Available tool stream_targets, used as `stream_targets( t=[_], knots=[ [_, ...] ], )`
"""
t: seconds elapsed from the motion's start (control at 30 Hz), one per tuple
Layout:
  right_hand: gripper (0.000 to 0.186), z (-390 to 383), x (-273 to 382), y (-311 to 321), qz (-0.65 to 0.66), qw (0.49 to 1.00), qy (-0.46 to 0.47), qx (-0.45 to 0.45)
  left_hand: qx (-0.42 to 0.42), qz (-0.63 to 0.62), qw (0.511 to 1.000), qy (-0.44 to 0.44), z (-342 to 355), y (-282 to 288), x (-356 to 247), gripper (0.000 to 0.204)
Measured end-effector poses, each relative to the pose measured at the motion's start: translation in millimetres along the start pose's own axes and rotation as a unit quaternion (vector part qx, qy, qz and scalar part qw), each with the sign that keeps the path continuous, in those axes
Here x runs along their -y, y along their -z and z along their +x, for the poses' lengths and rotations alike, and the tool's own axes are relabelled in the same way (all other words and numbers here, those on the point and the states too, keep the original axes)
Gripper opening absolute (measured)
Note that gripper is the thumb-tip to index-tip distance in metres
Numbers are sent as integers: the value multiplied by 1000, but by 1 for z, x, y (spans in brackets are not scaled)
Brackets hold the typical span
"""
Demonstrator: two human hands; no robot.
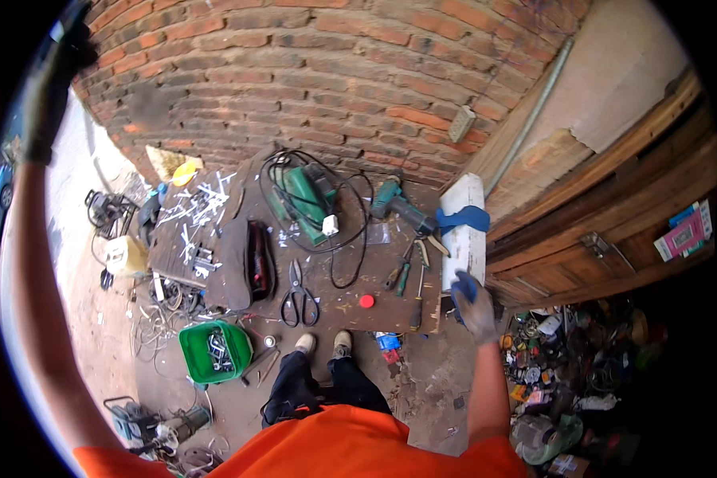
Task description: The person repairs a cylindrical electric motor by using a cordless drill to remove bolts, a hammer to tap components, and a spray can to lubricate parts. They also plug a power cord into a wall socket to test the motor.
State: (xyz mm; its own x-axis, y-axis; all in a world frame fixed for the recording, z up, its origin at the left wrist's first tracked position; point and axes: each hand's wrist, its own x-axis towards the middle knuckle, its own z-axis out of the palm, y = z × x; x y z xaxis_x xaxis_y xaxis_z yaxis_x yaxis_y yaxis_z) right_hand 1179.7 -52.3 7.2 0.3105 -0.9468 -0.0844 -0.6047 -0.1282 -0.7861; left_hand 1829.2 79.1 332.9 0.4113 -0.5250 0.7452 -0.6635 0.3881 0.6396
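My left hand (pixel 60 68), in a dark glove, is raised at the upper left rim, its fingers too dark to make out. Beside the lower end of a white board (pixel 464 263) is my gloved right hand (pixel 476 307), fingers curled; whatever they may hold is hidden. A blue strap-like piece (pixel 464 219) lies across the board. The worn table (pixel 342 311) bears a green power tool (pixel 303 199) with coiled cord, a teal drill (pixel 390 199), black scissors (pixel 296 291), a dark pouch (pixel 235 263), screwdrivers (pixel 402 271), a red cap (pixel 366 301) and scattered white strips (pixel 203 203).
A brick wall (pixel 334 80) rises behind the table, with a wooden door (pixel 629 207) at right. A green bucket of metal pieces (pixel 195 358), a yellow jerrycan (pixel 126 255) and a machine (pixel 135 422) stand left. Piled clutter (pixel 550 366) covers the floor at lower right.
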Motion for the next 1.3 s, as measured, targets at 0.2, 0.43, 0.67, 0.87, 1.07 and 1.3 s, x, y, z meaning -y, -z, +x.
stream_targets(
  t=[0.2,0.43,0.67,0.87,1.07,1.3],
  knots=[
    [59,181,31,-40,284,958,-14,-25,37,-58,978,198,-114,-144,-2,58],
    [54,475,-72,-17,325,930,75,-152,161,-182,933,265,-199,-222,1,68],
    [60,549,-65,37,29,974,99,-203,209,-105,932,277,-246,-255,6,74],
    [44,334,98,-75,337,933,71,104,117,-48,935,332,-281,-275,27,60],
    [34,182,201,-81,404,889,133,169,114,-2,949,292,-273,-293,26,60],
    [31,154,221,-90,444,867,124,187,116,-27,948,294,-262,-282,11,62]
  ],
)
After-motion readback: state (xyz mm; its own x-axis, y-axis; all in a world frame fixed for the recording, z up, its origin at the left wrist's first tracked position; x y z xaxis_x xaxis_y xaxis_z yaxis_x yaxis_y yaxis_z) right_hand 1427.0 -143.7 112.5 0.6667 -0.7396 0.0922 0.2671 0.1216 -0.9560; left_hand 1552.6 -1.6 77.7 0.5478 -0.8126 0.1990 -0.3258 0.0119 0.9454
